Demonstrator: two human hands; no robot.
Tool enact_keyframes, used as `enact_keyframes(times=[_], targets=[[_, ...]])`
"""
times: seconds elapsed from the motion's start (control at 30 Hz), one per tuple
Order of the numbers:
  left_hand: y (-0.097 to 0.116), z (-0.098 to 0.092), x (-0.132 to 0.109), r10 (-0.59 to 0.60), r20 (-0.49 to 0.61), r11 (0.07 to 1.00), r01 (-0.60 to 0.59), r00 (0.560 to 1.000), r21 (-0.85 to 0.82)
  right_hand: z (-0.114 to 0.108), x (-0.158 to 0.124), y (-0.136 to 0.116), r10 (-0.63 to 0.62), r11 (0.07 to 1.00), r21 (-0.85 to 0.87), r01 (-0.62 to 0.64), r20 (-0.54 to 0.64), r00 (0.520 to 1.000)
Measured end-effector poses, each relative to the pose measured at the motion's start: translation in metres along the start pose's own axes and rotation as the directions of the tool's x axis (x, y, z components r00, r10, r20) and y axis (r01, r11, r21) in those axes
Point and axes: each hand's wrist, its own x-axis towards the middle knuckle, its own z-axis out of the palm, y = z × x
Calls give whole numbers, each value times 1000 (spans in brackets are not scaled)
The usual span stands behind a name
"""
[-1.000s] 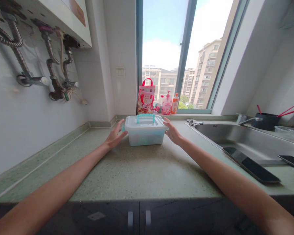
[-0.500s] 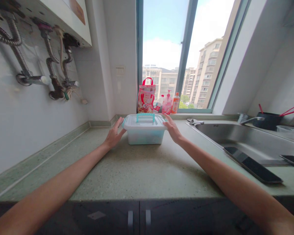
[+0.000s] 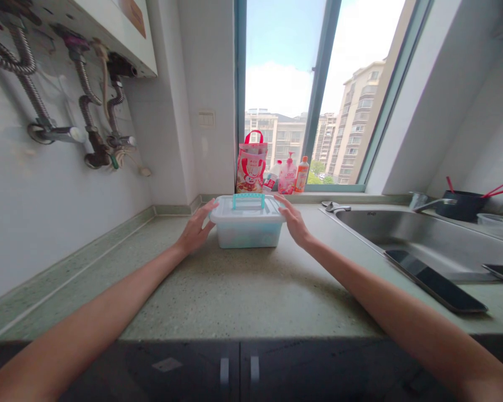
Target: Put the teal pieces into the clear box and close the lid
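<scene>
Translucent storage box (image 3: pixel 247 226) with white lid and teal carry handle (image 3: pixel 248 200), upright on the speckled green table (image 3: pixel 243 290), set back near the window sill. Contents blurred behind the frosted wall, a bluish tint only. Left hand (image 3: pixel 195 229) open, fingers spread, touching the box's left end at the lid edge; right hand (image 3: pixel 294 220) open likewise against the right end; neither closed around anything. Broad bare table surface between box and front edge, crossed by both forearms. Left of box, bare table up to the wall kerb. Right, steel sink (image 3: pixel 419 240) just beyond, well apart from the box; dark flat slab (image 3: pixel 433 279) lying on its rim. On the sill behind, red-handled pouch (image 3: pixel 251 167) and small bottles (image 3: pixel 291 177), close together.
</scene>
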Motion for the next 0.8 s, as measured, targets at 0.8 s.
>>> enact_keyframes(times=[0.8], targets=[[10,19,21,-571,132,509,475,811,-717,9,0,-5,385,786,469,-402,137,913]])
